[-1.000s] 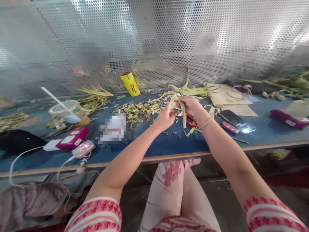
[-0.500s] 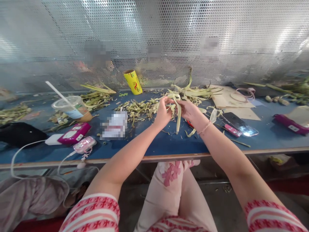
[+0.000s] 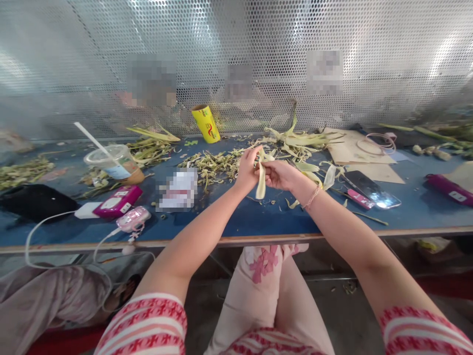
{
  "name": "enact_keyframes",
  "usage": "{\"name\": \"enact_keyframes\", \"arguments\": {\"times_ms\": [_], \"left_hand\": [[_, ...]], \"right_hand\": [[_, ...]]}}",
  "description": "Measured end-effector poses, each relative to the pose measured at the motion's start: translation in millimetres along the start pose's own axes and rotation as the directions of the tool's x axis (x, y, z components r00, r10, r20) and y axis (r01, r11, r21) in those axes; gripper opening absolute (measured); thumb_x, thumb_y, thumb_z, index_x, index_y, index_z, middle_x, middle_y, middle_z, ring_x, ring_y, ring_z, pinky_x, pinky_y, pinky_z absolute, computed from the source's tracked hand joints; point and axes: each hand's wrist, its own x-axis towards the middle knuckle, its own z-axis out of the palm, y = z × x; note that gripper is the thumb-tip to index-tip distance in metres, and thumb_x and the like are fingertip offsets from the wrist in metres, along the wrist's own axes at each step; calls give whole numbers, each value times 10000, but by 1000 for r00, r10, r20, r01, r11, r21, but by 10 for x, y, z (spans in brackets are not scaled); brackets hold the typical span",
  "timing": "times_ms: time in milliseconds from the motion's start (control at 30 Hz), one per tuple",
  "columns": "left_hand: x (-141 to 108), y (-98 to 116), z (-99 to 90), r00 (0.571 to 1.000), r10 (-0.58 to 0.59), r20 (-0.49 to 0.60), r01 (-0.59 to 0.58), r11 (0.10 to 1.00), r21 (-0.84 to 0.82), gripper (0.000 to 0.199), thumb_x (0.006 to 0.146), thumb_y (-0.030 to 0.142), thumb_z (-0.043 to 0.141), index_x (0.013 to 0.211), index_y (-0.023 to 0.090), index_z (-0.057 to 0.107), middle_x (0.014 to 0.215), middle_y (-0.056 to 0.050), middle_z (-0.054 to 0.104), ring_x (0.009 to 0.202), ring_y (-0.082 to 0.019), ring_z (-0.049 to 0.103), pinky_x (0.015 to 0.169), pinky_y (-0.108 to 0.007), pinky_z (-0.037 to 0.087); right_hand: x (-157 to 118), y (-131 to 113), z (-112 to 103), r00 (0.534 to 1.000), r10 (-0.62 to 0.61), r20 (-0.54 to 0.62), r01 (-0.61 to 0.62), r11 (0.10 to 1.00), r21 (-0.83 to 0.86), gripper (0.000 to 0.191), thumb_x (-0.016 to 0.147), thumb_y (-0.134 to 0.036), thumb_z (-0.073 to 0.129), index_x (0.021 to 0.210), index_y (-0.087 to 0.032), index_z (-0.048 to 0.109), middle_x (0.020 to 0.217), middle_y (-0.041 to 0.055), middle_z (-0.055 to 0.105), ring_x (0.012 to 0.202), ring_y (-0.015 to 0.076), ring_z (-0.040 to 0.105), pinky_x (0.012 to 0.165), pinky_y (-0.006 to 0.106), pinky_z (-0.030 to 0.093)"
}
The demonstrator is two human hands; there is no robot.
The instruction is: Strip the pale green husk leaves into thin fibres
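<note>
**Holding a flat, pale-green leaf strip (image 3: 260, 185)**

The bare left hand (image 3: 247, 170) is pinching the leaf strip's top; the bare right hand (image 3: 280, 174) is pinching alongside, probably for steadiness. The leaf strip is hanging over the flat blue tabletop (image 3: 254, 223), near-right of the shredded pale-green plant heap (image 3: 217, 166).

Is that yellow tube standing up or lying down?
Standing: the yellow tube has its open end on top, its other end down on the blue table.

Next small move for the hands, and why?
I'd probably slide the right hand down toward the pale strip's lower end, left hand steady: both hands are close together at its upper part, while that end hangs free over the blue table.
</note>
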Motion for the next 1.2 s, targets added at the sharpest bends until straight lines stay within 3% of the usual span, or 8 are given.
{"name": "enact_keyframes", "arguments": {"times_ms": [300, 600, 800, 867, 933, 1000, 1100, 1200], "left_hand": [[75, -48, -50, 998, -4, 55, 2, 999, 47, 451, 749, 86, 581, 1149, 252, 709, 1099, -61, 677, 1084, -212, 617, 1018, -366, 472], [6, 51, -96, 994, -108, 19, 110, 983, -144, 538, 746, 154, 610, 1272, 243, 548, 1201, -73, 720, 1120, -238, 665, 1025, -420, 485], [-20, 143, -105, 996, -89, -10, 87, 983, -161, 329, 820, 248, 629, 1136, 240, 538, 1027, -50, 775, 970, -200, 718, 904, -368, 544], [-23, 182, -125, 998, -67, -13, 65, 994, -82, 333, 822, 232, 640, 1139, 240, 538, 1032, -59, 779, 990, -211, 724, 908, -376, 547], [-24, 205, -138, 998, -60, 9, 60, 998, -16, 351, 837, 224, 641, 1172, 236, 537, 1065, -77, 779, 1039, -224, 723, 926, -381, 549], [-22, 203, -138, 997, -58, 49, 57, 998, 30, 366, 849, 224, 642, 1200, 240, 539, 1107, -82, 775, 1079, -231, 719, 936, -377, 551], [-18, 175, -129, 994, -48, 99, 38, 994, 102, 386, 854, 223, 643, 1226, 262, 549, 1157, -57, 767, 1092, -230, 718, 955, -372, 547], [-11, 169, -138, 992, -42, 116, 21, 985, 171, 405, 866, 237, 624, 1262, 274, 551, 1157, -41, 768, 1083, -221, 718, 950, -353, 539]], "right_hand": [[-28, -15, 11, 996, 84, -20, -86, 972, -217, 354, 1019, -189, 384, 689, -177, 514, 429, 7, 596, 302, 62, 431, 312, 136, 377], [-11, 93, 32, 998, 6, 62, 11, 965, -262, 405, 1038, -235, 367, 651, -186, 477, 358, -48, 454, 276, 36, 309, 294, 124, 244], [-208, -49, -68, 967, -42, 253, 198, 748, -634, 483, 945, -451, 587, 555, -175, 515, 324, -49, 389, 285, 40, 268, 312, 177, 190], [-204, -129, -151, 919, -346, 188, 390, 730, -561, 510, 919, -503, 605, 539, -188, 479, 344, -67, 357, 319, 39, 258, 353, 195, 195], [-143, -175, -225, 769, -639, 25, 533, 618, -578, 491, 870, -535, 659, 566, -182, 504, 408, -70, 386, 384, 40, 300, 406, 209, 218], [-52, -176, -274, 688, -725, -28, 535, 533, -656, 477, 816, -551, 711, 583, -168, 545, 458, -67, 396, 446, 44, 319, 451, 227, 220], [74, -123, -295, 736, -677, -10, 507, 561, -654, 482, 766, -583, 738, 594, -161, 578, 484, -72, 356, 489, 54, 295, 479, 251, 203], [153, -69, -289, 816, -576, -48, 471, 711, -523, 477, 696, -603, 785, 649, -159, 615, 538, -64, 415, 499, 54, 306, 472, 250, 207]]}}
